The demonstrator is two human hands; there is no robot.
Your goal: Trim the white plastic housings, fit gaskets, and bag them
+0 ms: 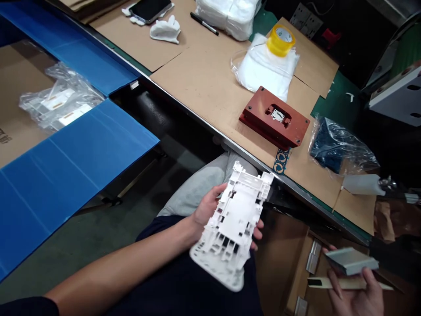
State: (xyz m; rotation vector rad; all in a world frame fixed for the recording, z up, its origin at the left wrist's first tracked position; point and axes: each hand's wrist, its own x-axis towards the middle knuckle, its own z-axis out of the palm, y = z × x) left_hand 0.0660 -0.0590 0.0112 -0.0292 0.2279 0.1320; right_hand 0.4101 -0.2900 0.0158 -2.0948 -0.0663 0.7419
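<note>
My left hand (208,204) is wrapped around a white moulded plastic frame (238,213) from beneath, its fingertips showing at the far edge. Many slots and clips cover the frame, and its rounded, perforated end tilts toward me, above my lap. At the lower right, my right hand (357,296) grips a flat grey rectangular piece (351,260) between thumb and fingers. A slim cream-coloured strip with a black end (324,283) also runs through those fingers. An open cardboard box (279,259) lies below this hand, with more grey pieces (313,256) along its edge.
On the cardboard-covered bench sit a red-brown fixture block (276,118), yellow tape roll (280,40), white bags (265,66), a black pen (204,23), a phone (149,9) and a bagged blue item (329,142). A blue-flapped box (82,162) with bagged white parts (62,103) stands left.
</note>
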